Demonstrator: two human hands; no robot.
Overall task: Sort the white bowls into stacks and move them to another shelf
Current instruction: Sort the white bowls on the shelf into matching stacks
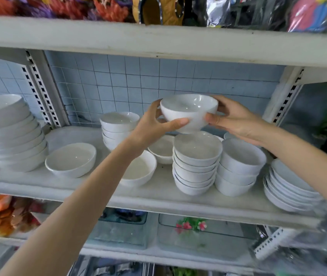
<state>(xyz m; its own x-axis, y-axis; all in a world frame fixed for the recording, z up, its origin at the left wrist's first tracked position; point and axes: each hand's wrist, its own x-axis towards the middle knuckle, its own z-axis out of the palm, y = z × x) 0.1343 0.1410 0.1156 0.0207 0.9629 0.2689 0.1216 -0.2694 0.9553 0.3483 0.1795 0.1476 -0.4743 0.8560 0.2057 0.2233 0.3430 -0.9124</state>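
Observation:
Both hands hold one white bowl [188, 110] in the air above the middle shelf [158, 198]. My left hand [154, 124] grips its left side, thumb across the front wall. My right hand [232, 118] grips its right side. Directly below stands a stack of several small bowls [196, 162], with a shorter stack of three deeper bowls [238, 168] beside it on the right. Another stack of small bowls [118, 128] stands further back. Single bowls lie loose: a wide one [71, 159], one under my left forearm [138, 172], and one behind it [162, 150].
A tall stack of large bowls [11, 132] fills the shelf's left end. Shallow plates [290, 186] are stacked at the right end. The upper shelf board [158, 40] hangs close above. Slotted uprights [39, 86] stand at the back. Glass trays and artificial flowers [190, 226] sit on the lower shelf.

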